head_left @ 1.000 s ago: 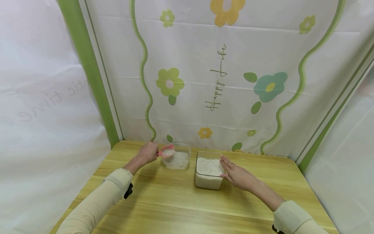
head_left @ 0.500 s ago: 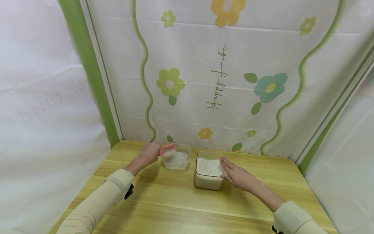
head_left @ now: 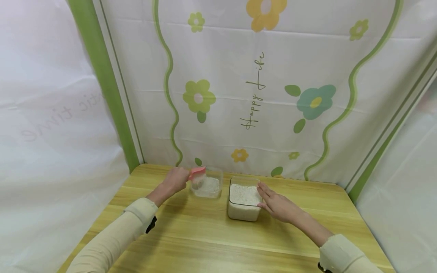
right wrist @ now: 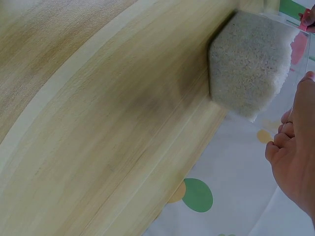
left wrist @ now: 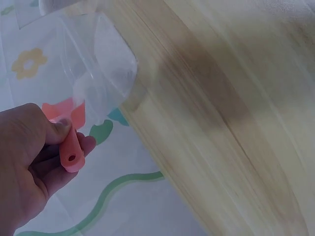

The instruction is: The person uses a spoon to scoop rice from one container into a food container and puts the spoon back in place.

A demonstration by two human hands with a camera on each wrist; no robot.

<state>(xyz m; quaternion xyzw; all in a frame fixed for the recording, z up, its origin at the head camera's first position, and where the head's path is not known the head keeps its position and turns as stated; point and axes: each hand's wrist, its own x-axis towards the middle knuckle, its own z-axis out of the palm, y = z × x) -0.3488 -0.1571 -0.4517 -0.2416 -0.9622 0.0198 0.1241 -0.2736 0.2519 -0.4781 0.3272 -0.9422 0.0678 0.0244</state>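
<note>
My left hand (head_left: 175, 179) grips the handle of a pink scoop (head_left: 197, 173). In the left wrist view my thumb lies on the scoop's handle (left wrist: 72, 153). The scoop is tipped over a low clear plastic container (head_left: 216, 193), and white grains show blurred below its mouth. White grains, looking like rice, cover that container's bottom. To its right stands a taller clear container (head_left: 243, 213), largely full of rice (right wrist: 251, 61). My right hand (head_left: 278, 204) rests with straight fingers against this container's right side and rim.
Both containers stand near the back of a wood-grain table (head_left: 205, 242). Behind it hangs a white curtain (head_left: 225, 113) with printed flowers, close to the containers. More white sheeting (head_left: 51, 170) hangs at the left side.
The left hand has turned the scoop over and shifted it slightly right. Rice seen in the scoop earlier has spilled toward the low container. My right hand has stayed put.
</note>
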